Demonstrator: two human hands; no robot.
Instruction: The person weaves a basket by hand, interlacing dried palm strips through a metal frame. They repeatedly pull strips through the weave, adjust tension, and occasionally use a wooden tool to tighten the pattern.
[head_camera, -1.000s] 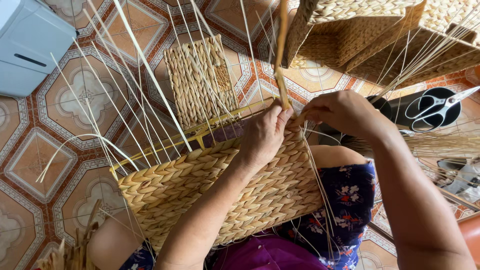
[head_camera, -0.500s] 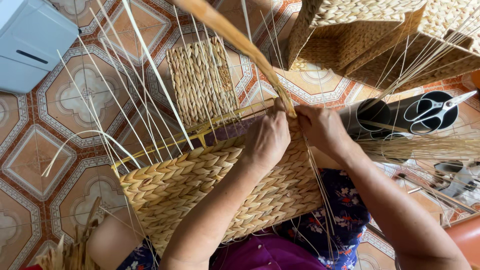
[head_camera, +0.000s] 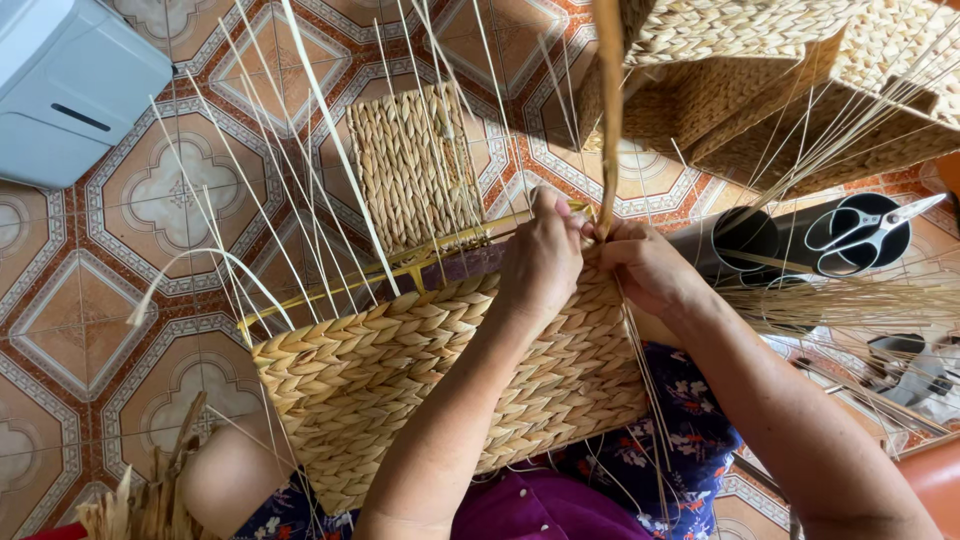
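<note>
A half-woven straw basket (head_camera: 400, 380) rests on my lap, its braided near wall facing me and thin upright stakes (head_camera: 300, 180) fanning out from its rim. My left hand (head_camera: 540, 255) presses on the top rim of that wall, fingers curled over the edge. Beside it, my right hand (head_camera: 645, 265) pinches a flat tan weaving strand (head_camera: 608, 100) that rises straight up out of view. The two hands nearly touch at the rim. The basket's far woven wall (head_camera: 415, 165) stands beyond them.
Finished woven baskets (head_camera: 760, 90) are stacked at the upper right. Scissors (head_camera: 870, 225) lie on dark round tubes (head_camera: 745, 240) to the right, with loose straw bundles (head_camera: 850, 300) below. A pale grey box (head_camera: 70, 85) sits at the upper left on a patterned tiled floor (head_camera: 120, 300).
My right hand came down from the right to the rim beside my left hand. The strand swung from slanting left to standing nearly vertical.
</note>
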